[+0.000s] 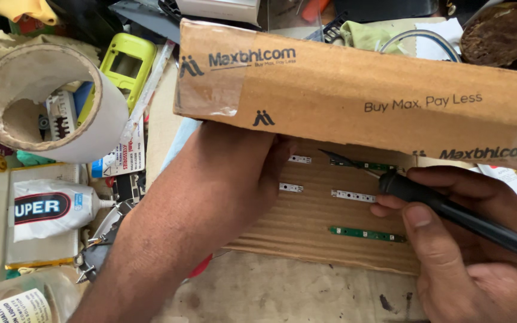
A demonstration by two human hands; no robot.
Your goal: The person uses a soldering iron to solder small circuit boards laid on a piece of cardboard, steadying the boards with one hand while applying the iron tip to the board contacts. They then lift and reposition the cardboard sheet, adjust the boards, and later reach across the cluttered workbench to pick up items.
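Cluttered workbench, with a corrugated cardboard sheet (312,230) under a long cardboard box (360,90). Soldering looks underway: the right hand (468,239) is clamped on a black soldering iron (450,212), its tip on the top green circuit strip (369,164). The next touch needs a steady hand. The left hand (234,179) seems to press flat, fingers hidden. Two green strips and three white ones show.

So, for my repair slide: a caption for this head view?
Right hand holds black soldering iron over small circuit strips; left hand steadies cardboard.
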